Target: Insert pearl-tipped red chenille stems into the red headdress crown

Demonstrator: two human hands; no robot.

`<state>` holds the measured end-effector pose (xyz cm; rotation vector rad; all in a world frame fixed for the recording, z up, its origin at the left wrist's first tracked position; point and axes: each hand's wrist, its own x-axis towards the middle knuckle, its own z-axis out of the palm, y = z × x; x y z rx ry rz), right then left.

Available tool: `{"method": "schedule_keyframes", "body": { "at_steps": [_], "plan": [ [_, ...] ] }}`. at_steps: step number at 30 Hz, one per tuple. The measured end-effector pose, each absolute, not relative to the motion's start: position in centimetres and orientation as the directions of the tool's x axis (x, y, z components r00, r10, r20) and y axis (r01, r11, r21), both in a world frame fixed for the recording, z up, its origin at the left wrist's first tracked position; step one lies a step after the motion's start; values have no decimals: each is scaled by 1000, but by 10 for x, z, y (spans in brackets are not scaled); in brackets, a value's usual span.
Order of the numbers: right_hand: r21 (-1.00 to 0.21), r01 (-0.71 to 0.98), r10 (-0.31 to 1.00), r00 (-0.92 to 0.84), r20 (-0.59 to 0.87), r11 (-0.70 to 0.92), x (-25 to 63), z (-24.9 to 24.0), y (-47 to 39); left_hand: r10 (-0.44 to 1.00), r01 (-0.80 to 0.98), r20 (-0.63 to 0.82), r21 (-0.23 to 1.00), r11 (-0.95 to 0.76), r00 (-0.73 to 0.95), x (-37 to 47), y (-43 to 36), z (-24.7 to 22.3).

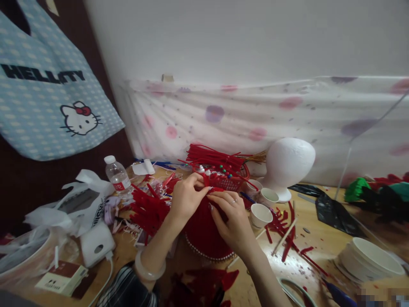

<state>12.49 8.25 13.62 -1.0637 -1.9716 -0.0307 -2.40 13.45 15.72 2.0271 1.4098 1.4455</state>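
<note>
A round dark red piece (204, 232) with a row of pearl beads along its lower rim sits at the middle of the table. My left hand (190, 196), with a pale bangle at the wrist, is at its top edge, thumb and fingers pinched together on something red and small. My right hand (228, 213), wearing a ring, rests on the red piece with bent fingers, its fingertips near my left thumb. Whether the right fingers hold anything is hidden. Just behind the hands, a red basket (233, 183) holds pearls, coloured pins and red stems.
A white foam head (289, 164) stands behind several paper cups (261, 214). Red scraps and sticks lie on the right. Red fuzzy strips (148, 211), a water bottle (117, 175), a white charger (97, 243) and a bin (25, 256) are on the left. Scissors (295, 292) lie near the front.
</note>
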Motion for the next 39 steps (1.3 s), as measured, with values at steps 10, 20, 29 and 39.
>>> {"method": "schedule_keyframes", "body": {
  "at_steps": [10,20,29,39],
  "plan": [
    [-361,691,621,-161,767,626,118,123,84,849,407,523,795,-450,-82,-18,133,140],
    [-403,672,623,-112,774,621,117,125,89,869,328,462,860,-390,-176,-18,140,133],
    [-404,673,614,-94,784,619,117,123,90,890,241,430,889,-389,-149,-19,149,126],
    [-383,700,606,-89,790,603,121,118,89,758,621,651,610,-493,-37,-25,145,139]
  ]
}}
